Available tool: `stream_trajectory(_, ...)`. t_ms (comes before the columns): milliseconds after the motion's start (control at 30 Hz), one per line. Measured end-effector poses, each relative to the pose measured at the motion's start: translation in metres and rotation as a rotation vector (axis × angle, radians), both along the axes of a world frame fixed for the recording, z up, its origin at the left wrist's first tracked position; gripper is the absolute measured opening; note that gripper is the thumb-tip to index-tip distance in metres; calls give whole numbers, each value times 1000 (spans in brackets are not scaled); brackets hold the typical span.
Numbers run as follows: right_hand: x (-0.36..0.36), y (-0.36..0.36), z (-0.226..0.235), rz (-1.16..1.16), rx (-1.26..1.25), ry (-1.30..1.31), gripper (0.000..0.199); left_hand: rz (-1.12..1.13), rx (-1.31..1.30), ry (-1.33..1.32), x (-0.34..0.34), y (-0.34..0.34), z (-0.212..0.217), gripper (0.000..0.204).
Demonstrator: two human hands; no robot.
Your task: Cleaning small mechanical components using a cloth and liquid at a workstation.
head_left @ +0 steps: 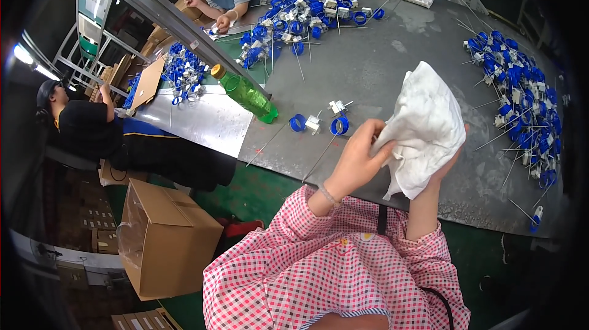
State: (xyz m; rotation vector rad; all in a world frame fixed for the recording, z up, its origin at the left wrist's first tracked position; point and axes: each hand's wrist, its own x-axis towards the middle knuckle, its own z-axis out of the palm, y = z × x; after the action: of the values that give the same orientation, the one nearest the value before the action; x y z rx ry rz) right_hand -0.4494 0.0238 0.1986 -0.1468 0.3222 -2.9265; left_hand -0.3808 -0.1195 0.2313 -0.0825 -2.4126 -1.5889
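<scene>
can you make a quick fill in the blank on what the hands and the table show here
1. Both hands hold a crumpled ____ cloth.
2. The left hand pinches the cloth's ____ edge.
3. The bottle lying on the table is ____ in colour.
4. The parts heaped on the table are mostly ____.

Missing words: white; left; green; blue

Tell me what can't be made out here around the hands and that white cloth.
All in the head view:
- Right hand: mostly hidden behind the white cloth; its grip cannot be seen.
- Left hand: fingers tucked into the cloth's edge.
- Anything inside the cloth: covered by its folds.
- Blue-and-white parts heaped on the grey table: too small and bent by the lens for detail.
</scene>
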Motion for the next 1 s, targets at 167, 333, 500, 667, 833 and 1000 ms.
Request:
stream_trajectory(167,-14,25,1,-161,133,-118,56,-101,-89,197,-5,-18,25,21)
stream_trajectory(333,-19,47,21,-661,941,441,75,-328,-256,92,-15,-27,68,21)
stream_trajectory(500,-14,28,69,-62,1024,1223,83,-669,-431,252,-31,-29,84,31)
stream_trajectory(667,-19,31,85,237,1023,1050,77,-718,-420,146,-27,-29,111,32)
stream_trajectory(833,-50,57,86,401,1538,1304,31,-553,-546,295,-35,-37,110,34)
stream_trajectory(1000,-72,84,96,9,1611,1170,19,-284,-555,439,-44,-45,114,36)
